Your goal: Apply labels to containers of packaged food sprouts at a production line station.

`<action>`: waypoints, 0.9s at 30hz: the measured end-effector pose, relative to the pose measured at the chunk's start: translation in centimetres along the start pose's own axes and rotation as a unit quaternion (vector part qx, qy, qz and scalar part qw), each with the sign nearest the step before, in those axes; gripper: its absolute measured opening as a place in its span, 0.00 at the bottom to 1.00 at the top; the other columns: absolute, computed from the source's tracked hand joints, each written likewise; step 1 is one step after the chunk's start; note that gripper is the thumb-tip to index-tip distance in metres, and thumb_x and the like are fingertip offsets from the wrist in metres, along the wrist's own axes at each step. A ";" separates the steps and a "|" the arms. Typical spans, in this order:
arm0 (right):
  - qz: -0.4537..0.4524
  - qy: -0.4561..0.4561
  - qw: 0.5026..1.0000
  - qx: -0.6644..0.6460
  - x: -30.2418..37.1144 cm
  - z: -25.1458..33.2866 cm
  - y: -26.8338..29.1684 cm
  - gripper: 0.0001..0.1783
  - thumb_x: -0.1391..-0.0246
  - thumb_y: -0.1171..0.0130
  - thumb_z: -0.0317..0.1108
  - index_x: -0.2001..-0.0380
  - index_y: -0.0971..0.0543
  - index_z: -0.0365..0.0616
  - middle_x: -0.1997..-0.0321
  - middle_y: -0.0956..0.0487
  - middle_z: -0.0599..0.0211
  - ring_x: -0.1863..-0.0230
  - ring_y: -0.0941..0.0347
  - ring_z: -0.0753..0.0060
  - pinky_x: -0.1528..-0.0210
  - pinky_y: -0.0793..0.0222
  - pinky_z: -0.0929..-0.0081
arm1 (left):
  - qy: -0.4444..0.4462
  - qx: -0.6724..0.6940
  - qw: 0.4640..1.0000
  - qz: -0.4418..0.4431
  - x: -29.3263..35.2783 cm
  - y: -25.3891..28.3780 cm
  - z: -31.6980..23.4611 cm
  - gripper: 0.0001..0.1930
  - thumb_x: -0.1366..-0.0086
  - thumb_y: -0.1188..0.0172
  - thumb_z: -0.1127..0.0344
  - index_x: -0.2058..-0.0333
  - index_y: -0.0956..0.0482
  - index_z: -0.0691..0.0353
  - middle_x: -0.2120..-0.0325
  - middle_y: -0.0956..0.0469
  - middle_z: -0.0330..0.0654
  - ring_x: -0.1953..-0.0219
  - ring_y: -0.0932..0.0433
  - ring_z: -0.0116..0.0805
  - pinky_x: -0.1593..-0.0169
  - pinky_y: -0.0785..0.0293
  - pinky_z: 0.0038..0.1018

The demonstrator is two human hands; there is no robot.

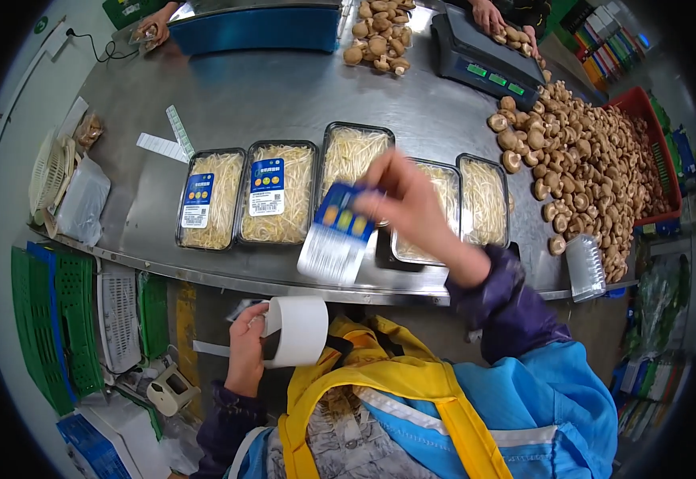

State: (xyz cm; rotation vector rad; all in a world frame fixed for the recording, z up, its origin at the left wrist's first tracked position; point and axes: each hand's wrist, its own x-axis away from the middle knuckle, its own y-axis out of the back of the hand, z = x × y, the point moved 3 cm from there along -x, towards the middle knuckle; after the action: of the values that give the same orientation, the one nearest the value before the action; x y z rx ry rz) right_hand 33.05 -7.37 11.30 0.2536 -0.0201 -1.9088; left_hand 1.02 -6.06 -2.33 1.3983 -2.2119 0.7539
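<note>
In the head view, centre, the right hand pinches a blue-and-white label near its upper edge, thumb and fingers nearly closed, presumably sparing its back, before the middle bean-sprout pack. Lower centre, the left hand's partly curled fingers grip a white label roll, likely for ready supply.

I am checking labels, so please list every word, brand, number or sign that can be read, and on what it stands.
Printed wording is not quoted.
Blue-and-white label in right hand: blurred.
Applied label on leftmost bean sprout pack: fine print illegible.
Second applied label on next pack: likewise.
Digital scale: display digits too small.
Round green sign: too small.
</note>
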 end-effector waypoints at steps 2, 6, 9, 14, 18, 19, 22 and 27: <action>0.003 -0.068 0.996 0.050 -3.6 -0.6 3.1 0.17 0.53 0.37 0.26 0.64 0.35 0.40 0.73 0.25 0.65 0.72 0.28 0.80 0.77 0.32 0.83 | -0.077 -0.077 0.994 -0.031 0.6 -0.5 -1.4 0.12 0.35 0.55 0.75 0.55 0.28 0.66 0.59 0.27 0.41 0.58 0.27 0.28 0.51 0.33 0.23; 0.033 -0.104 0.987 0.116 -7.7 -6.7 4.7 0.18 0.54 0.36 0.26 0.64 0.35 0.41 0.71 0.25 0.63 0.70 0.27 0.77 0.73 0.30 0.79 | -0.164 -0.113 0.978 -0.057 2.1 -2.8 -4.9 0.14 0.37 0.54 0.80 0.53 0.30 0.64 0.58 0.29 0.39 0.56 0.30 0.25 0.52 0.34 0.20; 0.032 -0.024 0.978 0.206 -8.9 -10.0 4.4 0.20 0.56 0.35 0.26 0.62 0.34 0.41 0.70 0.24 0.60 0.66 0.25 0.66 0.66 0.28 0.71 | -0.157 -0.071 0.985 -0.033 3.7 -4.2 -6.7 0.18 0.40 0.54 0.83 0.50 0.33 0.63 0.57 0.30 0.39 0.56 0.30 0.25 0.51 0.35 0.20; 0.025 0.045 0.864 0.500 -7.9 -8.3 2.2 0.22 0.55 0.36 0.36 0.59 0.32 0.44 0.63 0.23 0.57 0.58 0.26 0.50 0.61 0.30 0.61 | -0.207 -0.089 0.974 0.015 5.7 -5.3 -7.9 0.34 0.45 0.52 0.86 0.40 0.47 0.59 0.50 0.36 0.41 0.53 0.31 0.27 0.48 0.34 0.21; 0.090 0.012 0.896 0.435 -3.8 -3.9 -1.5 0.19 0.53 0.38 0.40 0.60 0.26 0.43 0.60 0.23 0.56 0.59 0.26 0.59 0.62 0.30 0.62 | -0.230 -0.047 0.970 0.066 6.2 -6.7 -8.6 0.44 0.47 0.49 0.88 0.36 0.60 0.55 0.49 0.39 0.45 0.50 0.32 0.31 0.48 0.30 0.27; 0.179 -0.080 0.941 0.276 -1.5 -2.9 -3.1 0.17 0.52 0.38 0.40 0.61 0.24 0.43 0.61 0.23 0.56 0.61 0.26 0.63 0.63 0.30 0.63 | -0.221 -0.035 0.971 0.087 6.3 -6.9 -8.6 0.46 0.48 0.48 0.88 0.36 0.63 0.54 0.48 0.40 0.46 0.49 0.32 0.31 0.48 0.30 0.28; 0.308 -0.080 0.948 -0.020 6.1 -1.3 -8.3 0.14 0.47 0.42 0.38 0.62 0.22 0.41 0.73 0.22 0.64 0.71 0.28 0.78 0.68 0.32 0.74 | -0.221 -0.040 0.964 0.142 6.0 -7.3 -8.3 0.48 0.49 0.46 0.87 0.35 0.63 0.54 0.47 0.41 0.46 0.48 0.33 0.33 0.47 0.31 0.28; 0.256 -0.144 0.955 -0.048 10.4 -0.8 -9.2 0.13 0.45 0.45 0.37 0.63 0.22 0.39 0.79 0.23 0.65 0.78 0.32 0.83 0.76 0.37 0.77 | -0.169 0.038 0.978 0.116 5.3 -6.9 -9.3 0.32 0.40 0.50 0.83 0.38 0.50 0.61 0.51 0.33 0.44 0.52 0.30 0.27 0.49 0.30 0.24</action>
State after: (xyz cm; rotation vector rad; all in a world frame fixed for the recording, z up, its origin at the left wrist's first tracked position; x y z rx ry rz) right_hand 21.25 -13.76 7.57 -0.0950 -0.1710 -1.4083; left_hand 5.69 -6.16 9.55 1.4053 -2.6728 0.7264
